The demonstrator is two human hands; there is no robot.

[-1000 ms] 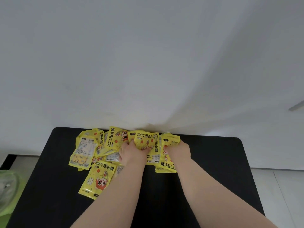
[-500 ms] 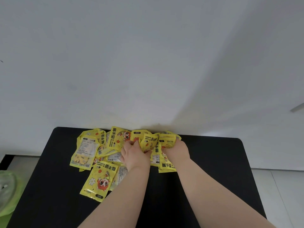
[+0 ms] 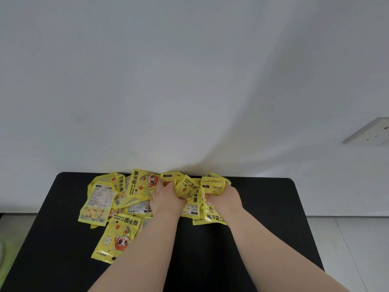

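Observation:
Several yellow hand-warmer packets (image 3: 117, 234) lie in a loose pile on the far half of a black table (image 3: 263, 218), against the white wall. My left hand (image 3: 166, 199) grips a crumpled packet (image 3: 183, 187) at the middle of the pile. My right hand (image 3: 224, 198) grips another crumpled packet (image 3: 213, 186) just to the right. Both hands are side by side, knuckles up, with fingers buried in the packets. One packet (image 3: 97, 202) at the left shows its printed back.
The white wall (image 3: 189, 81) rises right behind the table's far edge. A wall socket (image 3: 370, 132) sits at the right. Pale floor tiles (image 3: 347, 239) show to the right of the table, and something green (image 3: 6, 249) lies at the lower left.
Both hands have stayed on the pile and squeezed the packets tighter. The packets under them have bunched up and shifted slightly towards the wall.

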